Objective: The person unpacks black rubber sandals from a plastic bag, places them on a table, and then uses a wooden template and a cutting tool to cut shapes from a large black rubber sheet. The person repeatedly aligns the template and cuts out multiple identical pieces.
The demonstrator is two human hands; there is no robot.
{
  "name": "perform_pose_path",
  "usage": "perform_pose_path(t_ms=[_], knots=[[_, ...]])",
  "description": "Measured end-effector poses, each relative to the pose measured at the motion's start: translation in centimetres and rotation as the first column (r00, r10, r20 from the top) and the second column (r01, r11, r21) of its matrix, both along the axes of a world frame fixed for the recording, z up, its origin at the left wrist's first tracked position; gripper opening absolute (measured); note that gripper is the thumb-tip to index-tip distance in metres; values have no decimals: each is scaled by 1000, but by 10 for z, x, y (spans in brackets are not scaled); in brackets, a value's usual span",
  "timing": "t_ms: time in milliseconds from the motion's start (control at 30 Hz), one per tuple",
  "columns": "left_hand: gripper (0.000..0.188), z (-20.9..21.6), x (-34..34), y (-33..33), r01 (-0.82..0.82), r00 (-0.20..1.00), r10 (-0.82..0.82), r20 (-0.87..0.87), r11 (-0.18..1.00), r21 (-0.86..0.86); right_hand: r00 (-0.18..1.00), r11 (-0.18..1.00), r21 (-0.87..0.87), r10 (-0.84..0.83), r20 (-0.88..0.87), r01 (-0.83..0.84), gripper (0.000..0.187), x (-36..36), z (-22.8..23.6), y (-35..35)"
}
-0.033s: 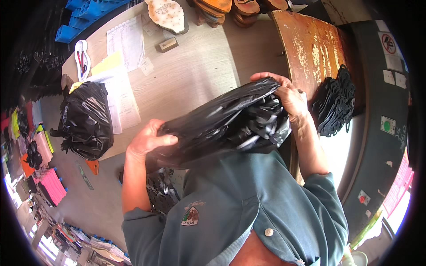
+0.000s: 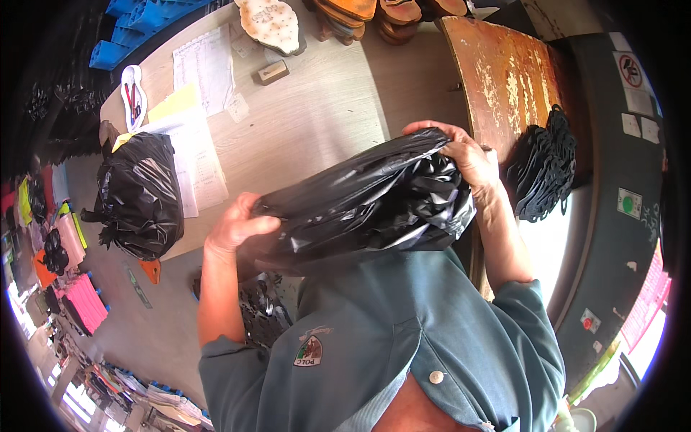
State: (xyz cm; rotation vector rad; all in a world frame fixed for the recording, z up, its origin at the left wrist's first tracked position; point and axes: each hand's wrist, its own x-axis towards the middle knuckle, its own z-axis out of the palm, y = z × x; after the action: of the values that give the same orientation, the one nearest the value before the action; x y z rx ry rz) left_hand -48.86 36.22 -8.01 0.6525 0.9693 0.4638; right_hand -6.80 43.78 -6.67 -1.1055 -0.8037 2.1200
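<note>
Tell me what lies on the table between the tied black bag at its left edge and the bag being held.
Head view: paper sheets beside the tied black bag, then bare table up to the held bag.

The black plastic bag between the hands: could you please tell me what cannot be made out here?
Head view:
- Contents of the black plastic bag: hidden by its opaque film.
- Left hand and right hand fingertips: tucked behind the bag.
- Contents of the tied black bag on the table: hidden too.
</note>
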Motion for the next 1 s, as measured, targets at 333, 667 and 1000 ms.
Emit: perform_pose_path(t_ms=[333, 667, 1000], knots=[[66, 13, 96, -3, -931, 323, 825, 464, 365, -1, 830, 928, 61, 297, 471, -367, 40, -69, -74, -20], [58, 13, 122, 77, -854, 485, 829, 278, 518, -52, 808, 680, 571, 54, 586, -460, 101, -88, -39, -37], [37, -102, 63, 58, -479, 543, 808, -228, 521, 707, 954, 931, 211, -296, -36, 297, 65, -76, -101, 0]])
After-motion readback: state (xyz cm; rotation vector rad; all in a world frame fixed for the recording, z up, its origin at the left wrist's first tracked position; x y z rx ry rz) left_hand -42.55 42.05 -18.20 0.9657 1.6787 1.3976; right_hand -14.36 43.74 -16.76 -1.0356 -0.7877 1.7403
